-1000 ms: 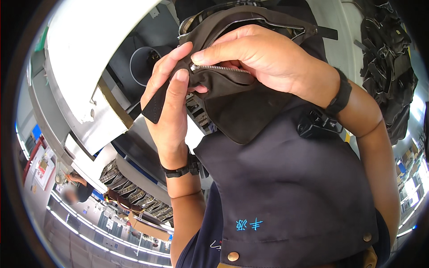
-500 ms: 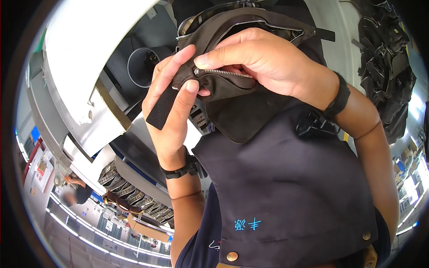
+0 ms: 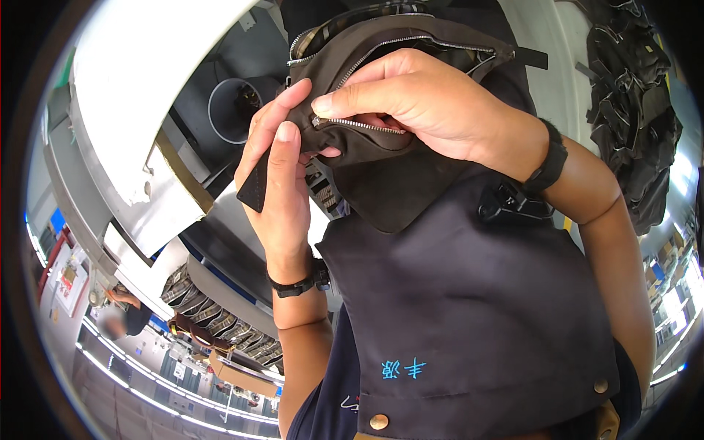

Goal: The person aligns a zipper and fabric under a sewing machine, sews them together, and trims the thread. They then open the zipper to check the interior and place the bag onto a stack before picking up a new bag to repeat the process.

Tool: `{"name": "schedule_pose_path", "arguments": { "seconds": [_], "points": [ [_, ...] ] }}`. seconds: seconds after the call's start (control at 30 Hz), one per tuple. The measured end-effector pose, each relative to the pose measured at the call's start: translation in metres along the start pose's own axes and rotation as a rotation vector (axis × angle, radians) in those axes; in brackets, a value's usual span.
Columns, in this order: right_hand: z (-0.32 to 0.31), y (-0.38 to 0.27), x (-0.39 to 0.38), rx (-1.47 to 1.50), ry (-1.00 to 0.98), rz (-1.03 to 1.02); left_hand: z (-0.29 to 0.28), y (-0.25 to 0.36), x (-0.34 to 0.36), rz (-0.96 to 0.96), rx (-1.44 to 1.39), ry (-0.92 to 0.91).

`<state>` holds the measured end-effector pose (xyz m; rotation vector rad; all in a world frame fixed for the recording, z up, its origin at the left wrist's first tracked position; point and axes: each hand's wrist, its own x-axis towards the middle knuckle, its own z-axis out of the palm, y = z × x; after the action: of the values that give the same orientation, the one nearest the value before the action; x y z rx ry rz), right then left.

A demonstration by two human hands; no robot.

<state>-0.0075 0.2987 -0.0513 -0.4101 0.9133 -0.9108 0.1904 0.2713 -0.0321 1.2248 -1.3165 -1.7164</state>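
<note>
A dark brown fabric bag (image 3: 392, 180) with an open metal zipper (image 3: 367, 127) is held up in front of my chest. My left hand (image 3: 275, 158) grips the bag's left end, its thumb and fingers on either side of the fabric. A dark flat tab (image 3: 253, 189) sticks out by that hand's fingers. My right hand (image 3: 433, 106) pinches the zipper's left end between thumb and fingers. Its other fingers reach into the opening and are partly hidden. Another curved zipper (image 3: 374, 48) and a checked lining (image 3: 315, 45) show along the bag's far side.
A white tabletop (image 3: 139, 81) lies at the left, beside a round grey bin (image 3: 220, 110). Several dark bags (image 3: 634, 110) hang or lie piled at the right. A row of checked pieces (image 3: 220, 319) stands at lower left, near another person (image 3: 125, 315).
My left thumb has lifted off the zipper end and straightened upward. Both hands and the bag have shifted slightly left.
</note>
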Motion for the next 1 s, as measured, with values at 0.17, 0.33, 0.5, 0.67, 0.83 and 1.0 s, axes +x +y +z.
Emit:
{"name": "schedule_pose_path", "arguments": {
  "seconds": [0.17, 0.33, 0.5, 0.67, 0.83, 1.0],
  "points": [
    [0.002, 0.001, -0.001, 0.024, 0.022, -0.015, 0.004, -0.001, -0.001, -0.028, -0.065, 0.019],
    [0.004, -0.001, -0.003, 0.004, 0.068, -0.026, 0.008, -0.002, -0.001, -0.017, -0.116, 0.017],
    [0.003, -0.002, -0.004, 0.028, 0.057, -0.002, 0.005, -0.002, -0.001, -0.021, -0.194, 0.01],
    [0.0, -0.001, -0.005, 0.037, 0.031, -0.016, -0.007, 0.0, 0.0, -0.009, -0.078, -0.07],
    [0.002, 0.0, -0.006, 0.05, 0.047, -0.017, -0.015, -0.009, -0.003, 0.03, 0.003, -0.098],
    [0.002, 0.0, -0.007, 0.031, 0.042, 0.001, -0.013, -0.019, -0.002, 0.237, 0.008, -0.005]
  ]
}}
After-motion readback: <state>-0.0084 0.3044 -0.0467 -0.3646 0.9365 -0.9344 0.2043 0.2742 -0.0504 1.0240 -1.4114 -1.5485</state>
